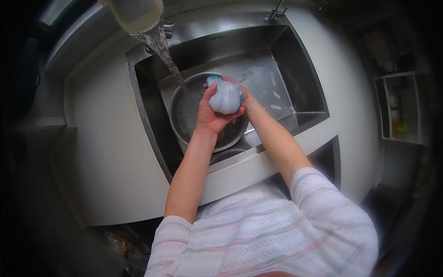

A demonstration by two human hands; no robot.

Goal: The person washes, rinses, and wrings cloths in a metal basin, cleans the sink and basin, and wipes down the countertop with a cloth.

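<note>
A wet, balled-up white cloth (226,98) with blue stripes and blue edging is held between both my hands. My left hand (208,112) cups it from the left and below, with the thumb over its front. Around its right and far side wraps my right hand (246,97). Beneath the hands, a round metal basin (180,136) rests in the stainless steel sink (258,65). At upper left, a tilted pale container (136,15) pours a stream of water (165,55) into the basin's far left part. What holds the container is mostly cut off by the picture's edge.
A small chrome tap (275,14) stands at the sink's far right corner. Metal fittings (168,29) show behind the poured water. White countertop (107,138) surrounds the sink, and its front strip (238,173) runs between the sink and my body. Wet patches mark the sink floor.
</note>
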